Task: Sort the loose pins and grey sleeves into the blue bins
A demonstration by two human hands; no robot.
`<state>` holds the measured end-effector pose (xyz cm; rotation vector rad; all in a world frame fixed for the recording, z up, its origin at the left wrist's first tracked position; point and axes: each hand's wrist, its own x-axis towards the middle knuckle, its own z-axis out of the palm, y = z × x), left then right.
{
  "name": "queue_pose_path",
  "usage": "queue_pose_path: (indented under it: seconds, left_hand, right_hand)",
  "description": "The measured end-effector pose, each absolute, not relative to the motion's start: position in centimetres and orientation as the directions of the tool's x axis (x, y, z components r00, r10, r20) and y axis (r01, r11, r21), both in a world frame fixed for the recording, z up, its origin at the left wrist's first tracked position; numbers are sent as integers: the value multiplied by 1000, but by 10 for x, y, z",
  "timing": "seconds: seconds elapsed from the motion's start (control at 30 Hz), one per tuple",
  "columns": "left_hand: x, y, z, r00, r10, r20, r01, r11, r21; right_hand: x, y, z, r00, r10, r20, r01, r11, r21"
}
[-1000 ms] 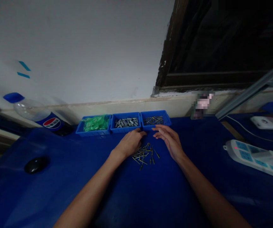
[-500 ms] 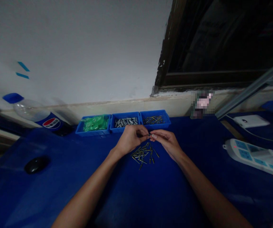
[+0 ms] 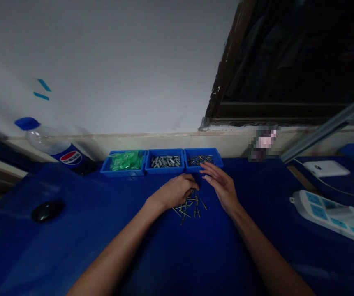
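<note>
My left hand [image 3: 179, 190] rests over the upper part of a loose pile of thin metal pins [image 3: 192, 205] on the blue tabletop. Its fingers curl down and close together, and whatever they hold is hidden under them. To the right, my right hand [image 3: 220, 183] is raised with fingers spread and nothing visible in it. Its fingertips overlap the near edge of a blue bin [image 3: 219, 165] of similar thin pins [image 3: 197, 159]. Left of that bin, a second blue bin [image 3: 164, 169] holds short silver cylinders [image 3: 166, 161].
A third blue bin [image 3: 123, 173] contains green plastic packets [image 3: 127, 160]. On the left are a cola bottle [image 3: 56, 148] and a black mouse [image 3: 46, 211]. A power strip [image 3: 327, 211] and a white device [image 3: 326, 168] lie at right, near a metal bar [image 3: 321, 125].
My hands, earlier together over the pile around a small piece, have parted. The left has lowered onto the pins; the right has opened and lifted slightly away. The view has shifted a little.
</note>
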<state>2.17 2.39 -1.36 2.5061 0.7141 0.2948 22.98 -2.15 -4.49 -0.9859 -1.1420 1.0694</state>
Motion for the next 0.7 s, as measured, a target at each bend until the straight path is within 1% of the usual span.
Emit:
queue_pose_path:
  seconds: [0.17, 0.47, 0.57, 0.7]
  left_hand:
    - [23, 23, -15, 809, 588, 7, 523, -725, 447]
    - [10, 31, -11, 767, 641, -35, 598, -694, 400]
    - [5, 35, -11, 743, 668, -36, 619, -666, 416]
    - [1, 40, -11, 733, 680, 6, 582, -631, 513]
  right_hand:
    - [230, -22, -48, 90, 980, 179, -136, 190, -972]
    - [229, -22, -50, 90, 985, 149, -146, 161, -976]
    - [230, -21, -53, 98, 983, 155, -140, 167, -976]
    - [232, -19, -54, 133, 978, 163, -69, 173, -982]
